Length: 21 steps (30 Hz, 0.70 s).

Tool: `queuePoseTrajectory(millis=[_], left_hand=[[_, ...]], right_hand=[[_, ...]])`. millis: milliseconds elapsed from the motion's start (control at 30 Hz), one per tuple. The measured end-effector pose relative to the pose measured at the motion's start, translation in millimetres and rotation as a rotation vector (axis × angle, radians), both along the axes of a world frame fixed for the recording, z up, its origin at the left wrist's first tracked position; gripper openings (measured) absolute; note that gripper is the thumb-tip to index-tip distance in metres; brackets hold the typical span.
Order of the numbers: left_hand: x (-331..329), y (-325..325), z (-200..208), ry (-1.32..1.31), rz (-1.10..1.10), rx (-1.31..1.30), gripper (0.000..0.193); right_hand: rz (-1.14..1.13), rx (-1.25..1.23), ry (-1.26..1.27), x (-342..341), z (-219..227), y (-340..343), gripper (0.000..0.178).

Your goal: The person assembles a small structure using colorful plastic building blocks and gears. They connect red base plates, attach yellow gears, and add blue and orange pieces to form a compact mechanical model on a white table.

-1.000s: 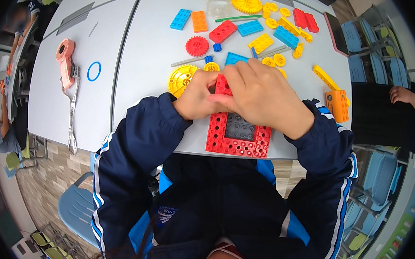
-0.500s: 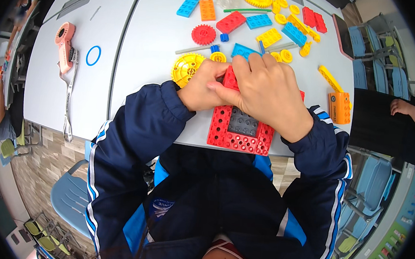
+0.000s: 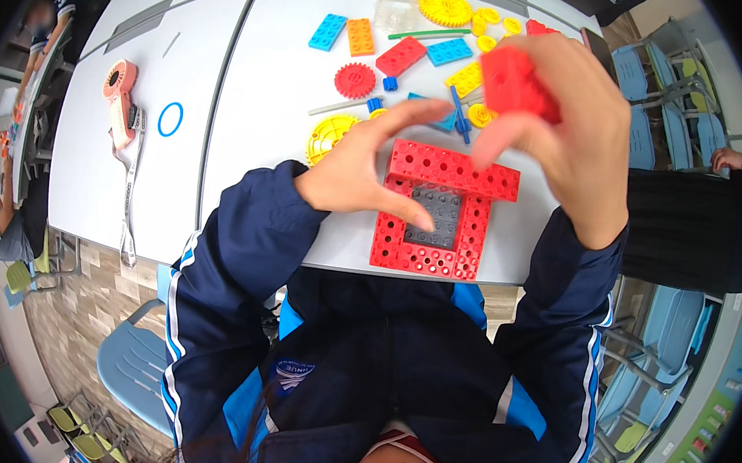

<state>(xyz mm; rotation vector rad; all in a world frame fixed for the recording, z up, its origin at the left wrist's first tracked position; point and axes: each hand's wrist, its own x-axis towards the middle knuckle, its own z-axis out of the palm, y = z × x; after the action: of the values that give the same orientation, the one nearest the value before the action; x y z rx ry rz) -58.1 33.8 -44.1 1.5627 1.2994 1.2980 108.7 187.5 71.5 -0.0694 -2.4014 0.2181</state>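
In my raised right hand (image 3: pixel 580 139) is a red building brick (image 3: pixel 519 85), gripped between thumb and fingers above the table. Below it, near the table's front edge, lies a built red block frame (image 3: pixel 472 234) around a dark grey studded plate (image 3: pixel 435 219). A long red holed beam (image 3: pixel 453 170) sits across the frame's far side and sticks out past it on the right. My left hand (image 3: pixel 350 165) is at the frame's left side, thumb and fingers spread apart with nothing between them. Its thumb hangs over the grey plate; whether it touches is unclear.
Beyond the frame lie a large yellow gear (image 3: pixel 330 139), a red gear (image 3: pixel 355 80), a blue axle (image 3: pixel 459 115), and several bricks like the orange brick (image 3: pixel 360 37). A pink handheld fan (image 3: pixel 119 98) and blue ring (image 3: pixel 171 119) lie left. A person (image 3: pixel 690 224) stands at right.
My hands were together over the frame's far side; now they are apart. The right hand has lifted up and right with a red brick, and the left has opened, uncovering the long red beam.
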Motion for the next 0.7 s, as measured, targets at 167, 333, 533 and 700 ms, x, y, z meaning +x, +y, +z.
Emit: queuePoseTrajectory(millis=[167, 333, 533, 700], left_hand=[[-7, -21, 43, -0.321, -0.04, 0.12, 0.131], [4, -35, 65, -0.523, -0.07, -0.062, 0.109], [-19, -25, 45, -0.691, 0.132, -0.134, 0.072], [-71, -12, 46, -0.739, 0.248, 0.048, 0.064]], right_hand=[[0.29, 0.244, 0.01, -8, -6, -28, 0.045], [0.495, 0.124, 0.071, -24, -46, -46, 0.026], [0.64, -0.125, 0.0, -34, -45, -23, 0.061], [0.445, -0.052, -0.056, -18, -34, -12, 0.06]])
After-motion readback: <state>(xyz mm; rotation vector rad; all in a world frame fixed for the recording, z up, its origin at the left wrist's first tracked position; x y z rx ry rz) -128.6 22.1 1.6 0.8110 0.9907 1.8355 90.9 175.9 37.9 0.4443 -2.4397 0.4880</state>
